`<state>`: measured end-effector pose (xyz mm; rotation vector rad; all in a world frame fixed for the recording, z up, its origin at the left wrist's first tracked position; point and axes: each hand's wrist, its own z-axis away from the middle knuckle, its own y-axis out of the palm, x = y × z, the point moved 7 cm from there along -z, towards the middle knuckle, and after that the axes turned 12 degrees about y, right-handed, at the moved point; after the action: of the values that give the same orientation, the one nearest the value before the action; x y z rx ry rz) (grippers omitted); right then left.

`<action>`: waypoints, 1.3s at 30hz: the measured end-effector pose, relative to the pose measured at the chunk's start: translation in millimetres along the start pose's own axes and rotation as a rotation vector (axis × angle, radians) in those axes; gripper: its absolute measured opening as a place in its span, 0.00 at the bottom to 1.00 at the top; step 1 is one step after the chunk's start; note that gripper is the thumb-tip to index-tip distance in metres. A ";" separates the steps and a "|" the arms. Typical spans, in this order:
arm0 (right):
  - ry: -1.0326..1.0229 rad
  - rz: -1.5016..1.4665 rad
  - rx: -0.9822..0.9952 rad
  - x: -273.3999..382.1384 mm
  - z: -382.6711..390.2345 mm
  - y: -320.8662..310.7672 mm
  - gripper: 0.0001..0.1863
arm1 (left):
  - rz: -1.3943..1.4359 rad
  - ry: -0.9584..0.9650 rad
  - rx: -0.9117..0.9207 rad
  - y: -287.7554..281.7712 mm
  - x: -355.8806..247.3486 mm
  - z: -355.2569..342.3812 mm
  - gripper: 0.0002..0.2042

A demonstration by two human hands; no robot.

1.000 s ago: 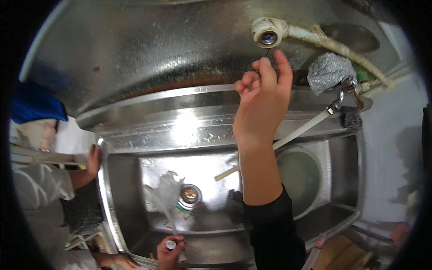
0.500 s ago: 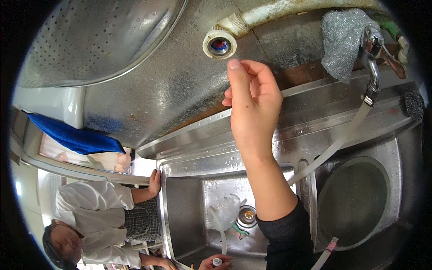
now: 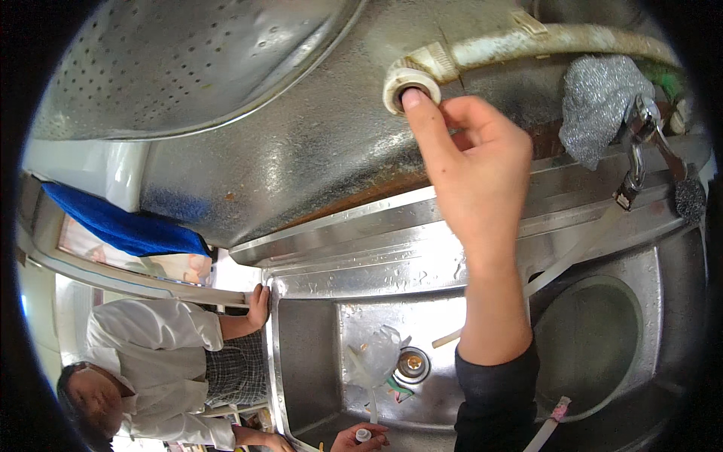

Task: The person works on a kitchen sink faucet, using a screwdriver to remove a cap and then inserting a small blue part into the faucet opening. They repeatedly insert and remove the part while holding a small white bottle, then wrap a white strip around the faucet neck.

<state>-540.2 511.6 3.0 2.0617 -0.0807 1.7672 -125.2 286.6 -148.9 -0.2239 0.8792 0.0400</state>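
My right hand (image 3: 482, 162), in a black sleeve, reaches up over the sink. Its thumb presses into the round opening of a white pipe fitting (image 3: 392, 89), and the bent fingers close at the rim's right side. A stained white pipe (image 3: 520, 47) runs from that fitting to the right. My left hand (image 3: 360, 438) shows only in part at the lower edge. Its fingers are closed around a small white piece with a round end (image 3: 363, 435). Behind it in the sink lie a clear plastic bag (image 3: 380, 350) and a pale tube.
The steel sink (image 3: 305, 369) has a drain (image 3: 413, 364) and a round basin of water (image 3: 587, 346). A tap (image 3: 636, 143) with a hose stands right, beside silvery cloth (image 3: 599, 105). A perforated steel bowl (image 3: 188, 60) fills the upper left. Another person (image 3: 151, 354) stands left, one hand on the sink edge.
My right hand has moved up and right, and its thumb has entered the fitting's opening, covering the red and blue inside. The view has shifted slightly; my left hand has stayed low.
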 end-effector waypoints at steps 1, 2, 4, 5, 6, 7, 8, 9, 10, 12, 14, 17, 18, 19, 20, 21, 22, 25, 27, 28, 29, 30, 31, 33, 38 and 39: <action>-0.034 0.113 -0.034 6.4 0.0 -5.4 0.17 | 0.013 0.008 0.006 -0.8 -0.4 1.5 0.10; -0.094 0.174 -0.048 14.9 -2.3 -6.9 0.17 | 0.034 0.015 0.014 -1.1 -0.3 1.4 0.10; -0.174 0.290 -0.035 28.4 -1.7 -8.9 0.17 | 0.070 0.021 0.033 -3.8 0.2 1.5 0.10; -0.228 0.333 -0.023 36.0 -1.2 -8.6 0.17 | 0.089 -0.002 0.025 -5.7 2.3 1.9 0.10; -0.266 0.379 -0.032 41.8 -1.0 -7.5 0.16 | 0.109 -0.026 0.016 -7.1 4.9 3.0 0.10; -0.276 0.412 -0.041 45.2 0.2 -7.2 0.16 | 0.128 -0.050 0.010 -8.3 7.0 3.5 0.10; -0.285 0.448 -0.050 47.7 2.2 -7.3 0.16 | 0.127 -0.028 0.017 -9.7 6.2 2.7 0.10; -0.297 0.474 -0.057 49.8 2.5 -7.2 0.15 | 0.125 -0.007 0.021 -11.1 4.3 1.5 0.10; -0.324 0.495 -0.072 51.1 3.8 -5.9 0.15 | 0.121 0.015 0.024 -12.6 2.9 1.7 0.10; -0.394 0.554 -0.121 53.6 6.3 -5.4 0.13 | 0.091 0.019 0.041 -15.6 1.5 2.5 0.10; -0.431 0.561 -0.153 51.4 9.4 -5.8 0.12 | 0.072 0.022 0.051 -17.6 1.0 3.1 0.10; -0.383 0.479 -0.138 40.5 13.1 -10.0 0.11 | 0.066 0.019 0.055 -19.4 3.2 1.2 0.10; -0.324 0.429 -0.108 34.9 14.0 -14.0 0.11 | 0.062 0.008 0.051 -19.6 5.0 1.4 0.10; -0.264 0.380 -0.078 29.0 14.5 -16.7 0.10 | 0.059 -0.004 0.047 -19.9 7.1 2.2 0.10; -0.265 0.354 -0.069 26.8 15.9 -17.9 0.10 | 0.050 -0.013 0.039 -20.0 9.0 3.7 0.10; -0.269 0.330 -0.064 24.7 16.2 -19.0 0.10 | 0.041 -0.021 0.033 -19.5 10.8 4.5 0.10; -0.272 0.306 -0.059 23.3 15.8 -20.9 0.10 | 0.030 -0.028 0.029 -19.5 12.7 4.6 0.10; -0.512 0.327 -0.110 34.7 19.2 -23.0 0.06 | 0.026 0.011 0.048 -17.2 13.2 3.8 0.11; -0.519 0.384 -0.126 35.9 16.9 -25.3 0.09 | 0.047 0.019 0.036 -15.7 14.6 4.1 0.11; -0.551 0.402 -0.137 38.5 15.3 -25.1 0.09 | 0.060 0.024 0.030 -14.7 15.2 4.0 0.11; -0.584 0.420 -0.147 41.4 14.4 -24.7 0.09 | 0.058 0.028 0.030 -13.6 15.6 3.5 0.11; -0.597 0.428 -0.147 43.5 13.7 -24.8 0.09 | 0.058 0.032 0.031 -11.9 15.8 3.2 0.11; -0.612 0.437 -0.146 45.7 13.1 -24.2 0.09 | 0.059 0.036 0.033 -10.3 15.7 2.2 0.11; -0.627 0.453 -0.136 49.1 12.4 -22.4 0.09 | 0.063 0.034 0.039 -7.0 15.8 1.6 0.11; -0.598 0.555 -0.091 58.3 7.7 -14.8 0.13 | 0.079 0.010 0.038 -3.0 15.4 -3.4 0.10; -0.608 0.580 -0.089 61.7 6.7 -13.1 0.13 | 0.065 0.008 0.039 -3.1 14.8 -3.8 0.10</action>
<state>-518.2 535.1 57.7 2.5996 -0.9983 1.2873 -118.2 281.9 -162.1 -0.1589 0.8946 0.0821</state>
